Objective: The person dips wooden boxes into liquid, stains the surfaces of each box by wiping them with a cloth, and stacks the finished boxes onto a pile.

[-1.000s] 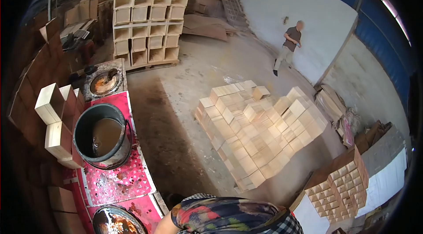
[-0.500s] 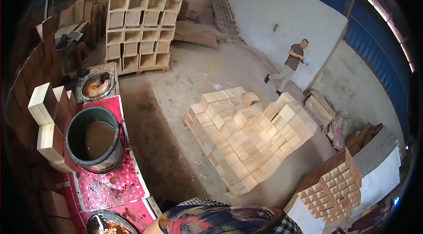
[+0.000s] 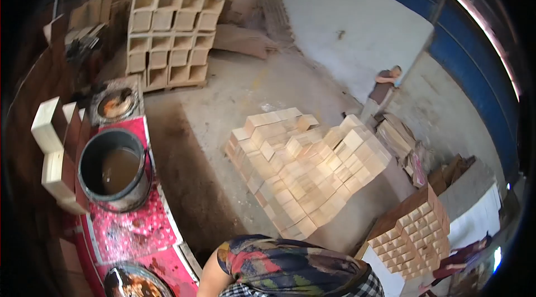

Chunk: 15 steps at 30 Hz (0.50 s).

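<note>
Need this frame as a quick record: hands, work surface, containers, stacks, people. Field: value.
hands: both out of view; a bare arm shows at the bottom edge
surface: stained pink cover
containers: dark bucket on it, brown liquid inside; round basin cut off by the bottom edge
floor stack: pale wooden boxes
back stack: tall, open-fronted boxes
people: person in dark shirt near white wall; person in dark red, lower right

Our hands are out of sight; near seven o'clock, the bottom edge crops our bare arm (image 3: 215, 279) and a basin (image 3: 116, 280). At eleven, the top edge cuts the wooden-box stack (image 3: 163, 20).
</note>
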Tool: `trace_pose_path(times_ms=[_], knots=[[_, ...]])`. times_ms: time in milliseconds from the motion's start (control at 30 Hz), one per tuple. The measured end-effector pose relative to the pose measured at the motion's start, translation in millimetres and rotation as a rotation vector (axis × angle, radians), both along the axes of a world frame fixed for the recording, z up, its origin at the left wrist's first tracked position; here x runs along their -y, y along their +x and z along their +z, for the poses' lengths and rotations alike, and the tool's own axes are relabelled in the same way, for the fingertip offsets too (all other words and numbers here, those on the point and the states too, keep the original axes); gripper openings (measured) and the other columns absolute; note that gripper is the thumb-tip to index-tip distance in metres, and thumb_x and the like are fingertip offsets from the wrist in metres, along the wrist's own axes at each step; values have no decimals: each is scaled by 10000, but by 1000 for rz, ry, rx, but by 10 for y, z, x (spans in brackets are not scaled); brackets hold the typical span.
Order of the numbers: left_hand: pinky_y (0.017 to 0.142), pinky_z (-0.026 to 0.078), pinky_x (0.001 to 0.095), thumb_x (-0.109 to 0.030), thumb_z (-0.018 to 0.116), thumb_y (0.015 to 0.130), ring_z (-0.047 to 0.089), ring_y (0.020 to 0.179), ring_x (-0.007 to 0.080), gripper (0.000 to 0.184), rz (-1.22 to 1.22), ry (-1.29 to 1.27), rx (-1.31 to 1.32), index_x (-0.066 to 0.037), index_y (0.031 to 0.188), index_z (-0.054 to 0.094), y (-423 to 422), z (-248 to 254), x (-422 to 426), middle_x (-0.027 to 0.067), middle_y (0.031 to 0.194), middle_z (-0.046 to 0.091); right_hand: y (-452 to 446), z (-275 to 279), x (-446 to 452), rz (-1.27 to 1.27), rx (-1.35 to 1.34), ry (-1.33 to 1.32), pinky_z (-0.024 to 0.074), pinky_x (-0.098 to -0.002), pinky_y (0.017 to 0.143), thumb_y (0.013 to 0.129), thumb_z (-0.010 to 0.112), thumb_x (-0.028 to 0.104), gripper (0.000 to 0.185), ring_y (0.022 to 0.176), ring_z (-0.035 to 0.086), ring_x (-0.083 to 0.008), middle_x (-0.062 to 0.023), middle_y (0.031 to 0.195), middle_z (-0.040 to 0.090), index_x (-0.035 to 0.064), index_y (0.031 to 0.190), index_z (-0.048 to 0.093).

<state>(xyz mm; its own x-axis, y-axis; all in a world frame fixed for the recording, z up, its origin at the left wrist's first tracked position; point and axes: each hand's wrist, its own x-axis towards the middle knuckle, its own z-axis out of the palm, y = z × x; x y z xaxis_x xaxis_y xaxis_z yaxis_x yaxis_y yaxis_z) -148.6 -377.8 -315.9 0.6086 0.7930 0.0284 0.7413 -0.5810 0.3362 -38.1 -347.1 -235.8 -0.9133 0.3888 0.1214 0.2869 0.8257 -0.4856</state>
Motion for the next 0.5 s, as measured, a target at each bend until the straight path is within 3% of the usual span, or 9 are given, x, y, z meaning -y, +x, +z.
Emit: trace_pose_path(times_ms=[133,167,200,233,300,333,367,400,500], knots=[[1037,292,517,-230,616,709,483,1136,380,302,192,-40,-28,-52,953,619,-1074,-35,931,124,1182,574,-496,-195,133,250,-73,25,463,-416,500,669,582,204,185,578,573,-285,-93,614,573,96,524,543],[1037,291,518,-230,615,709,484,1134,380,299,247,-53,-32,-52,950,620,-1267,99,1282,123,1179,576,-564,-88,162,229,-337,-36,472,-409,507,670,585,189,139,596,579,-281,-87,633,586,102,562,573],[1037,290,519,-230,614,709,486,1132,381,296,310,-64,-33,-52,947,621,-1444,122,1666,123,1176,579,-524,-130,152,217,-266,-64,483,-407,524,663,594,178,97,612,591,-279,-91,661,598,98,609,599],[1037,289,519,-230,613,710,488,1129,382,294,389,-70,-37,-52,943,622,-1432,260,1956,122,1173,581,-448,-8,111,205,-195,-90,495,-405,542,656,603,167,77,629,602,-276,-95,689,611,93,655,624],[953,329,514,-126,630,688,519,1023,339,216,612,-199,70,-69,896,626,-968,795,1745,104,1013,605,-455,123,-29,178,-44,-164,521,-377,567,706,584,151,80,685,642,-269,-96,745,630,93,711,639],[947,331,477,-139,654,677,521,987,327,228,716,-157,103,-70,893,625,-823,790,1737,95,972,602,-510,281,-107,161,71,-175,530,-367,572,736,579,160,98,727,651,-275,-106,790,631,80,735,634],[934,332,469,-49,644,626,516,952,303,259,805,-92,147,-74,883,624,-675,798,1672,85,927,592,-593,586,-232,218,183,-135,525,-377,548,756,573,154,120,739,647,-292,-110,837,624,73,829,624],[907,342,449,-42,643,626,523,935,288,260,882,-60,166,-75,883,623,-554,803,1586,77,919,596,-617,307,-163,159,183,-161,522,-403,572,752,595,151,184,778,637,-312,-129,893,608,70,917,601],[874,349,430,-99,673,651,525,912,265,183,1150,83,162,-74,826,625,-277,783,1361,68,897,595,-662,491,32,178,198,-232,513,-443,648,718,645,144,298,836,619,-335,-136,974,572,63,989,551]])
